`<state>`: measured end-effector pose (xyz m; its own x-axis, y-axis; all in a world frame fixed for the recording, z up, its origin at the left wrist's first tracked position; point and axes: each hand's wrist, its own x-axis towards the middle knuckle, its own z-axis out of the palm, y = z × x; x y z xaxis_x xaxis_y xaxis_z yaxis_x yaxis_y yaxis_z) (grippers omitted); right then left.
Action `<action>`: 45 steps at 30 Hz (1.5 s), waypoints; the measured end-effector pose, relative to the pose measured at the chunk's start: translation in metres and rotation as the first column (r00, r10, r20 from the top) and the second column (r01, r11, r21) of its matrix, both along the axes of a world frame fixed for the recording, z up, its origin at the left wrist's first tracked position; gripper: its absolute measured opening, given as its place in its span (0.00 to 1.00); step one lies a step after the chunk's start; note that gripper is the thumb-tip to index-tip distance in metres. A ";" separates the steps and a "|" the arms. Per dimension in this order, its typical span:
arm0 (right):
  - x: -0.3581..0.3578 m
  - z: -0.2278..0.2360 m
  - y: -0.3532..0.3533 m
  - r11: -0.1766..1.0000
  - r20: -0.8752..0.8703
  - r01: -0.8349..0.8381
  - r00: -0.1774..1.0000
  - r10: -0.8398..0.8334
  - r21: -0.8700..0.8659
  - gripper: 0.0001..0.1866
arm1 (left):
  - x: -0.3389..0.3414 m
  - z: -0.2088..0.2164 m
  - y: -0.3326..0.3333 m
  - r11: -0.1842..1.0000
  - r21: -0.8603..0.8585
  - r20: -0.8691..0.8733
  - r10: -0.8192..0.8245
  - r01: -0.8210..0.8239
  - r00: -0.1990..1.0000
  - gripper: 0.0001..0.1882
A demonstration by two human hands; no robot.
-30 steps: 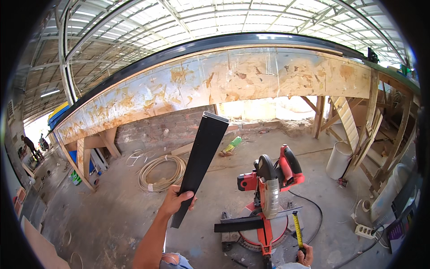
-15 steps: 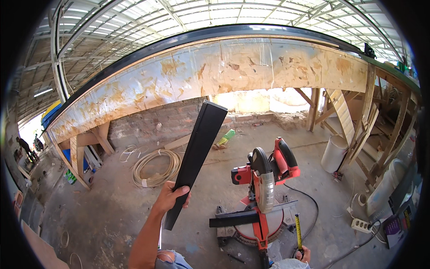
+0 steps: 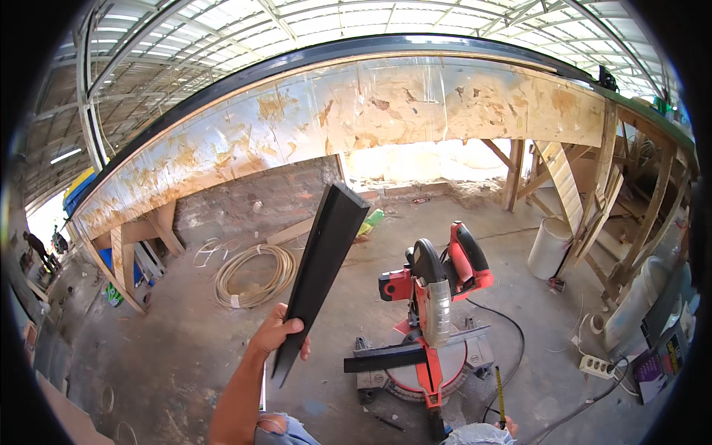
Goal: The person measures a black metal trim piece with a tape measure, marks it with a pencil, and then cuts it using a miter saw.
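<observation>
we see a long flat black strip (image 3: 320,273), an angled profile with a raised edge along one side. it stands tilted, its upper end leaning right and away, its lower pointed end down near the floor, lifted clear of the ground.

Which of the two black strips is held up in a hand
The long black strip gripped by the left hand; the shorter black piece lies flat on the red mitre saw.

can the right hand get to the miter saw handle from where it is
Probably yes: the right hand sits low by the yellow tape measure, with nothing visibly between it and the red miter saw handle above.
</observation>
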<state>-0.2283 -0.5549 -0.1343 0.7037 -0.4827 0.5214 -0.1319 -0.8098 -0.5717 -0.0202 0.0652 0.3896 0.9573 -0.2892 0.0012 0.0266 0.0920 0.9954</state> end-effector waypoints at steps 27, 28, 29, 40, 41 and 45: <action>-0.051 0.189 0.091 0.872 -0.495 0.422 0.719 -0.488 -0.246 0.27 | 0.025 -0.041 -0.004 0.899 -0.079 0.129 -0.419 0.430 0.899 0.44; -0.052 0.191 0.096 0.875 -0.512 0.407 0.710 -0.483 -0.262 0.28 | 0.026 -0.042 -0.002 0.883 -0.079 0.148 -0.448 0.463 0.881 0.44; -0.055 0.185 0.092 0.876 -0.522 0.396 0.703 -0.483 -0.277 0.29 | 0.026 -0.041 -0.003 0.881 -0.078 0.150 -0.452 0.467 0.879 0.44; -0.056 0.096 0.058 0.860 -0.569 0.273 0.657 -0.494 -0.430 0.35 | 0.008 -0.032 -0.010 0.921 0.001 0.156 -0.385 0.389 0.910 0.47; -0.044 0.085 0.061 0.843 -0.502 0.293 0.697 -0.512 -0.451 0.33 | 0.012 -0.034 -0.005 0.923 -0.047 0.210 -0.364 0.381 0.908 0.47; -0.087 0.073 0.035 0.760 -0.350 0.300 0.750 -0.561 -0.576 0.25 | 0.024 -0.007 -0.013 0.916 -0.377 0.268 -0.036 0.140 0.963 0.40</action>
